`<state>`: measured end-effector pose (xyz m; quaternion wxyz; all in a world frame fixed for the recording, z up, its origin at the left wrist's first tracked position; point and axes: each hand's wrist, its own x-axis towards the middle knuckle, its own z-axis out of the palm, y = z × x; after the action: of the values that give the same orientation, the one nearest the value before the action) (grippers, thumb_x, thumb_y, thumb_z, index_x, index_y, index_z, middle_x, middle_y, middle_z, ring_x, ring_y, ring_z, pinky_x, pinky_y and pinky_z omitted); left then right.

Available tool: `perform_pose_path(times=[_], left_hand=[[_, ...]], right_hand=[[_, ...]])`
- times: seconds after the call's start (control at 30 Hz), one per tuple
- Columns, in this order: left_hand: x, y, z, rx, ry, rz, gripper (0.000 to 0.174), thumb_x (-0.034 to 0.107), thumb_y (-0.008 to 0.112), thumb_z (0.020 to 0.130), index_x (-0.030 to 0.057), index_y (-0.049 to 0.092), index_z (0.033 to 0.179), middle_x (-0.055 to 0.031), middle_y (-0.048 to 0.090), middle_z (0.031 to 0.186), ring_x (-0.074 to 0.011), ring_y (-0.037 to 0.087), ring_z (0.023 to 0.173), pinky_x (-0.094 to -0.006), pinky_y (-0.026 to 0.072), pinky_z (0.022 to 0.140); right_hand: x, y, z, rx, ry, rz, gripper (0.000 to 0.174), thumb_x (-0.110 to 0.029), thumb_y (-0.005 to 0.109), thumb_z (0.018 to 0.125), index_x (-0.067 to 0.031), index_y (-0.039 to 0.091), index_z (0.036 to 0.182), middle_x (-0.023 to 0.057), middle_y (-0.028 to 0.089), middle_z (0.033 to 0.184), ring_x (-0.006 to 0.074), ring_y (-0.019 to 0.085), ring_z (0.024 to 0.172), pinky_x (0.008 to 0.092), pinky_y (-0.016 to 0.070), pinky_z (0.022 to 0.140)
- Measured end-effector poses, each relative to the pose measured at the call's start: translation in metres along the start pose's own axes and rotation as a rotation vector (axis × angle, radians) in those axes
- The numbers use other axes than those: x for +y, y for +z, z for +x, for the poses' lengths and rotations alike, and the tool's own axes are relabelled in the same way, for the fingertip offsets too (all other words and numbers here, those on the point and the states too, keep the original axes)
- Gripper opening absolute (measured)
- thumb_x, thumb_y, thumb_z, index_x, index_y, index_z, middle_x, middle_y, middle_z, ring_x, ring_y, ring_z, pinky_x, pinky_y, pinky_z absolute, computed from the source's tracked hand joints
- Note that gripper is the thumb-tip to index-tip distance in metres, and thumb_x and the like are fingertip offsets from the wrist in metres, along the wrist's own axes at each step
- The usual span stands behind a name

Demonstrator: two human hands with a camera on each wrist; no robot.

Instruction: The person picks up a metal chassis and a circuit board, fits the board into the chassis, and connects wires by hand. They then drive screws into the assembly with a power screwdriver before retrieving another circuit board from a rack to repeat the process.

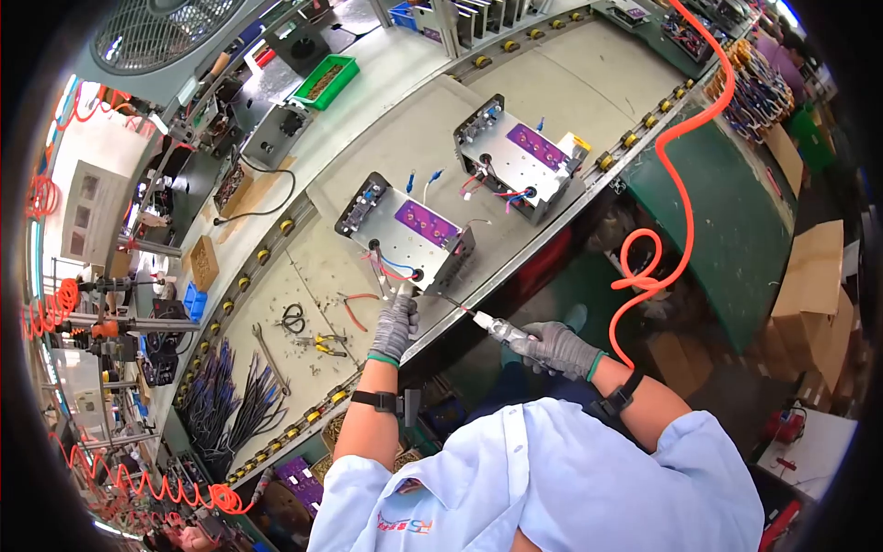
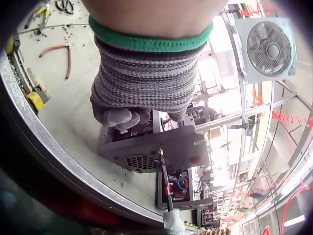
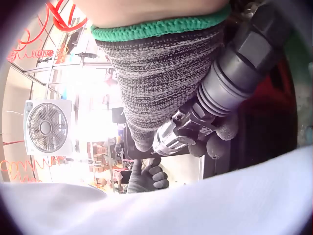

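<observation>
My gloved right hand (image 1: pixel 563 350) grips an air screwdriver (image 1: pixel 499 331), its long bit pointing at the near side of a metal chassis (image 1: pixel 391 219). In the left wrist view the bit's tip meets a small brass-coloured screw (image 2: pixel 161 152) at the upright, perforated end panel (image 2: pixel 178 144). My gloved left hand (image 1: pixel 395 327) holds the near corner of this chassis with curled fingers; its fingertips are partly hidden. The chassis carries a purple circuit board (image 1: pixel 428 224) and loose red, blue and white wires. In the right wrist view, the tool's dark body (image 3: pixel 234 73) lies within the right hand's fingers.
A second similar chassis (image 1: pixel 515 156) stands farther right on the bench. Left of my left hand lie red-handled pliers (image 1: pixel 355 311), yellow cutters (image 1: pixel 326 345), a wrench (image 1: pixel 271 359) and cable bundles (image 1: pixel 230 396). An orange coiled air hose (image 1: pixel 681 175) hangs at the right. Rollers line the bench.
</observation>
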<state>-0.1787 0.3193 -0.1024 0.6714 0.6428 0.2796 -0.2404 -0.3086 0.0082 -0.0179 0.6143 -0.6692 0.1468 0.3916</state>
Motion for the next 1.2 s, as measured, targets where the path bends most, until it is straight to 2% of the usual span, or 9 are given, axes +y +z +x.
perform_pose_path(times=[0.2, 0.23, 0.27, 0.37, 0.4, 0.47, 0.67, 0.9, 1.2], left_hand=[[-0.031, -0.010, 0.042, 0.006, 0.343, 0.372, 0.039, 0.053, 0.060, 0.095, 0.0143, 0.057, 0.096, 0.0031, 0.044, 0.067, -0.0083, 0.041, 0.049, -0.0254, 0.0334, 0.042], [-0.074, -0.046, 0.096, 0.009, 0.750, 0.617, 0.037, 0.050, 0.051, 0.100, 0.0149, 0.059, 0.092, 0.0031, 0.045, 0.069, -0.0083, 0.040, 0.050, -0.0256, 0.0346, 0.043], [-0.092, -0.073, 0.125, -0.066, 0.601, 0.978, 0.061, 0.006, 0.058, 0.085, 0.0088, 0.047, 0.145, -0.0205, 0.062, 0.111, -0.0371, 0.058, 0.098, -0.0459, 0.0491, 0.086], [-0.030, -0.026, 0.044, -0.195, 0.244, 0.369, 0.052, 0.037, 0.048, 0.102, 0.0150, 0.043, 0.149, -0.0106, 0.053, 0.137, -0.0237, 0.054, 0.115, -0.0404, 0.0489, 0.084], [-0.039, -0.024, 0.059, -0.087, 0.145, 0.009, 0.044, 0.045, 0.047, 0.103, 0.0157, 0.053, 0.134, -0.0097, 0.064, 0.111, -0.0175, 0.061, 0.091, -0.0312, 0.0494, 0.064], [-0.041, -0.017, 0.068, -0.118, 0.244, 0.124, 0.035, 0.048, 0.047, 0.103, 0.0153, 0.049, 0.089, 0.0049, 0.043, 0.057, -0.0064, 0.036, 0.041, -0.0236, 0.0244, 0.037], [-0.001, 0.029, -0.004, -0.100, 0.348, 0.170, 0.037, 0.050, 0.057, 0.097, 0.0184, 0.053, 0.077, 0.0063, 0.035, 0.054, -0.0095, 0.034, 0.044, -0.0260, 0.0256, 0.042], [-0.007, -0.013, 0.034, -0.372, -0.073, -0.026, 0.034, 0.045, 0.060, 0.096, 0.0152, 0.055, 0.080, 0.0038, 0.047, 0.061, -0.0103, 0.043, 0.053, -0.0253, 0.0356, 0.049], [-0.059, -0.037, 0.026, -0.352, 0.287, 0.298, 0.029, 0.039, 0.061, 0.096, 0.0110, 0.059, 0.088, 0.0017, 0.050, 0.067, -0.0109, 0.045, 0.057, -0.0245, 0.0374, 0.051]], right_hand=[[-0.004, 0.011, 0.001, -0.029, -0.003, 0.032, 0.043, -0.049, 0.067, 0.087, -0.0105, 0.065, 0.104, -0.0018, 0.058, 0.074, 0.0085, 0.055, 0.057, 0.0247, 0.0428, 0.047], [0.009, 0.009, 0.009, -0.176, -0.033, 0.204, 0.039, -0.050, 0.067, 0.087, -0.0123, 0.063, 0.098, -0.0025, 0.057, 0.073, 0.0077, 0.052, 0.057, 0.0245, 0.0404, 0.049], [-0.010, 0.015, -0.010, -0.064, -0.061, 0.128, 0.042, -0.055, 0.065, 0.086, -0.0133, 0.064, 0.091, -0.0030, 0.056, 0.072, 0.0080, 0.050, 0.057, 0.0262, 0.0395, 0.051], [-0.020, 0.011, -0.027, 0.043, -0.002, -0.027, 0.042, -0.052, 0.063, 0.087, -0.0095, 0.062, 0.082, 0.0007, 0.056, 0.065, 0.0100, 0.053, 0.053, 0.0267, 0.0423, 0.047], [-0.003, 0.011, -0.020, 0.025, -0.032, 0.050, 0.054, -0.062, 0.062, 0.086, -0.0083, 0.061, 0.080, 0.0025, 0.058, 0.065, 0.0124, 0.053, 0.049, 0.0296, 0.0433, 0.044], [0.016, 0.015, -0.006, -0.006, -0.042, 0.126, 0.065, -0.072, 0.059, 0.084, -0.0074, 0.061, 0.080, 0.0040, 0.059, 0.065, 0.0141, 0.055, 0.048, 0.0317, 0.0440, 0.043], [0.026, 0.019, 0.005, -0.034, -0.088, 0.135, 0.071, -0.077, 0.055, 0.084, -0.0066, 0.062, 0.089, 0.0060, 0.062, 0.067, 0.0165, 0.058, 0.049, 0.0316, 0.0443, 0.043], [0.015, 0.022, -0.004, -0.038, -0.055, 0.130, 0.073, -0.078, 0.054, 0.084, -0.0069, 0.062, 0.098, 0.0054, 0.059, 0.067, 0.0155, 0.056, 0.047, 0.0330, 0.0445, 0.044], [0.009, 0.013, -0.006, -0.147, -0.007, 0.191, 0.077, -0.083, 0.056, 0.078, -0.0064, 0.060, 0.086, 0.0077, 0.058, 0.066, 0.0183, 0.057, 0.048, 0.0321, 0.0422, 0.040]])
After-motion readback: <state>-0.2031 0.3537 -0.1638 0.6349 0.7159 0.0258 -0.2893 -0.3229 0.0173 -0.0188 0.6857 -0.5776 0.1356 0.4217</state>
